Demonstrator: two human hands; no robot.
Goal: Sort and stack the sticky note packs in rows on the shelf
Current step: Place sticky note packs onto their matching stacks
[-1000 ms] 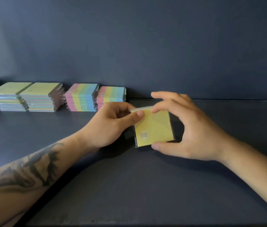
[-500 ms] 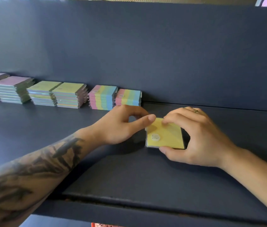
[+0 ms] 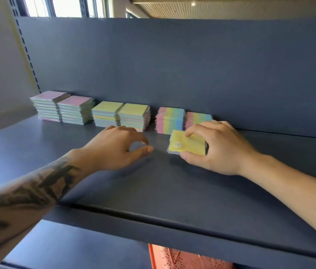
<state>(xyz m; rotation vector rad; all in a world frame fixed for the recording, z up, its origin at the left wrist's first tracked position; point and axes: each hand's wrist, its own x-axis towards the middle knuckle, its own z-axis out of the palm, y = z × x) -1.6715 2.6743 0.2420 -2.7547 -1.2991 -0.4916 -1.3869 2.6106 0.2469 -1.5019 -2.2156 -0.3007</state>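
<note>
Since a moment ago my left hand has let go and pulled off to the left, fingers loosely curled on nothing, leaving the yellow pack to my right hand alone. I pinch it by its near and far edges, just in front of the rainbow stacks at the far side of the shelf, so I can steer it to its matching row.

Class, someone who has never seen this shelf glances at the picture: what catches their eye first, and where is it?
First, the yellow pack pinched in the right hand at mid-shelf, just in front of the striped stacks. Next, the pastel row of stacks along the back wall to the left. The tattooed left hand hovers empty beside the pack.
</note>
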